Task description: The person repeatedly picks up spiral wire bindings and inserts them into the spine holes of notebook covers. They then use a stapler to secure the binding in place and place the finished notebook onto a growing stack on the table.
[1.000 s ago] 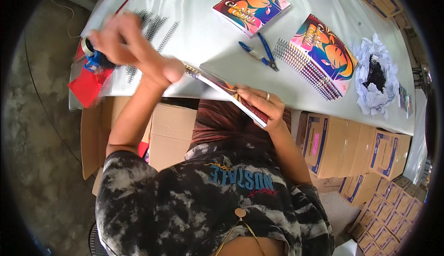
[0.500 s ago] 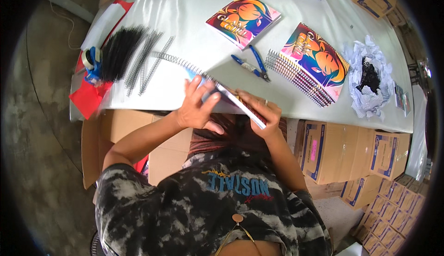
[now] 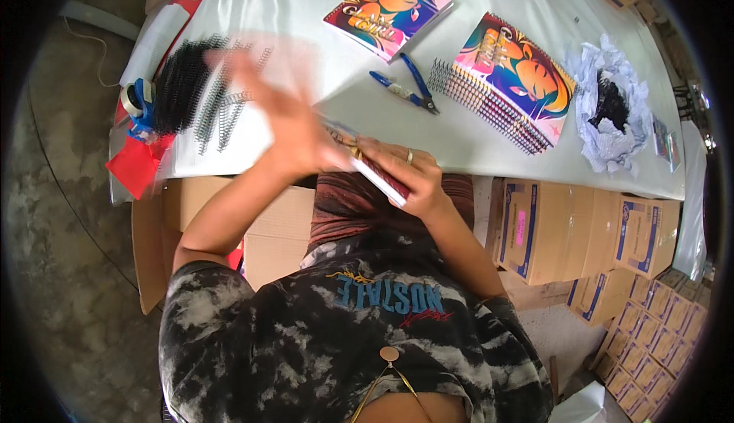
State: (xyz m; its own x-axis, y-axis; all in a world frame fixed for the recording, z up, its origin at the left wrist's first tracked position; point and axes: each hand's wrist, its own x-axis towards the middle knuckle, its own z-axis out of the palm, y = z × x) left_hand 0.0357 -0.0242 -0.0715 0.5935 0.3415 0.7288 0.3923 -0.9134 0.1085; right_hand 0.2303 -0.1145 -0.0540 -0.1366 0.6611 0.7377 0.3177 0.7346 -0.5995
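Note:
My right hand (image 3: 405, 170) grips a notebook (image 3: 381, 181) at the table's near edge, its white page edge toward me. My left hand (image 3: 287, 128) is blurred by motion, its fingers stretched out toward the far left and its thumb near the notebook's spine. I cannot make out how much of a coil is in that spine. Loose black spiral coils (image 3: 222, 121) lie beyond the left hand, beside a dense heap of black coils (image 3: 183, 86). Blue-handled cutting pliers (image 3: 409, 86) rest on the table past the notebook.
A colourful-covered notebook (image 3: 388, 14) lies at the far middle. Stacked spiral-bound notebooks (image 3: 516, 79) sit to the right, beside crumpled white wrapping (image 3: 612, 117) holding black material. A blue tape dispenser (image 3: 139, 109) and red sheet (image 3: 138, 167) are at left. Cardboard boxes (image 3: 566, 228) stand below the table.
My left hand has swung up and left, away from the notebook's spine. My right hand keeps its hold, with the notebook slightly nearer and further left. The long coil by the spine no longer shows stretched out.

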